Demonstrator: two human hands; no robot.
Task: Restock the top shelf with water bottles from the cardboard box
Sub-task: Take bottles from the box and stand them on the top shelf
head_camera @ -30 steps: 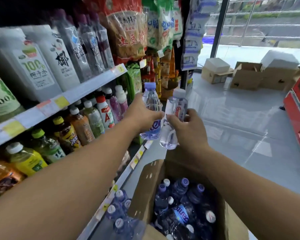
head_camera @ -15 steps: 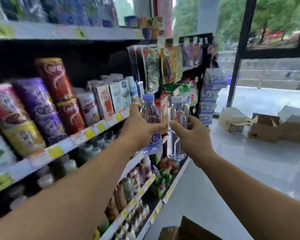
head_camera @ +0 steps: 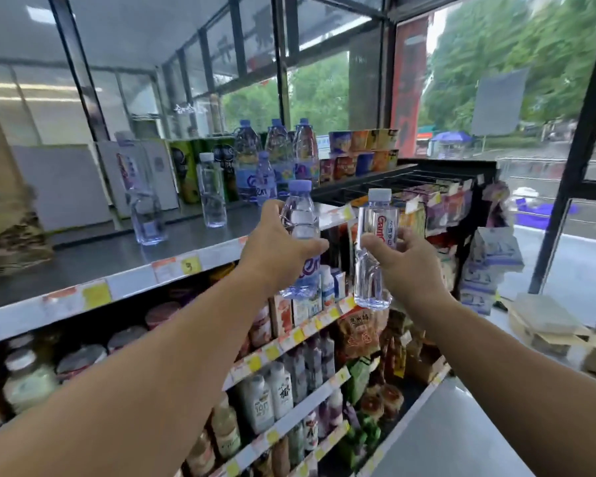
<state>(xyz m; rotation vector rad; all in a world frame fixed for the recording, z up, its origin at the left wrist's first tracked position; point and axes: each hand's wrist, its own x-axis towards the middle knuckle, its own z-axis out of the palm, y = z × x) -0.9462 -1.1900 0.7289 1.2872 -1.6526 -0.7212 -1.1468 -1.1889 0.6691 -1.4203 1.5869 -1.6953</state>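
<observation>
Before the top shelf [head_camera: 124, 256] edge: left hand [head_camera: 276, 249] grips one upright water bottle [head_camera: 300, 215]; right hand [head_camera: 405, 259] pinches another bottle [head_camera: 375, 235].

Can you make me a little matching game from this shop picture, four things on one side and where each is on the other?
Things:
1. bottle with purple cap
2. bottle with red lettering
3. two small bottles
4. big water jugs

Places:
A. standing at the back of the top shelf
B. held in the right hand
C. standing alone on the top shelf, nearer the front
D. held in the left hand

Pairs: 1-D, 2-B, 3-C, 4-A
</observation>
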